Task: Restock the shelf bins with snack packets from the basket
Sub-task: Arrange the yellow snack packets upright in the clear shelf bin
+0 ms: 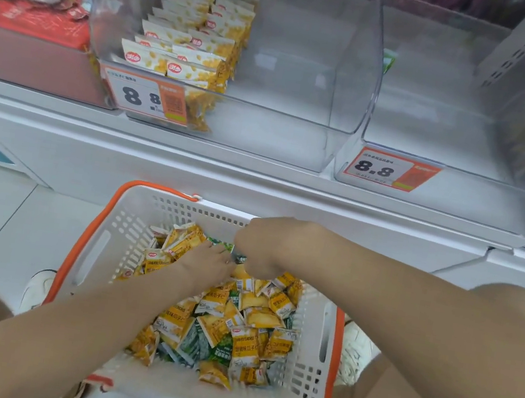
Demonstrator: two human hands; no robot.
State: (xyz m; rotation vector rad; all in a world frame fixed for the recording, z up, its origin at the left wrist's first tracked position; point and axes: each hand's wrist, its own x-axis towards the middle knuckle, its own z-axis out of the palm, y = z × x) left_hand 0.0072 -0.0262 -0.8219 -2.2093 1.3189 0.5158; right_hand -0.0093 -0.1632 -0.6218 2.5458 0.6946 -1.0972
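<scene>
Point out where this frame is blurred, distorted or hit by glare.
Head view: wide lens bows the shelf edge; the right bin smears toward the corner; pale sheen on the wall of the left bin; left hand and right hand slightly blurred; lighting flat, no hard shadows.

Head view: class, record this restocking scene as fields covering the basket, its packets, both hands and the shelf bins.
basket: white, orange handles, below the shelf
yellow packets: loose heap in the basket
green packets: fewer, mixed among the yellow
left hand: fingers laid flat on the heap
right hand: curled over packets at the far end; hold unclear
left bin: clear, stocked rows of yellow packets at its left side
right bin: clear, price label reads 8.8
</scene>
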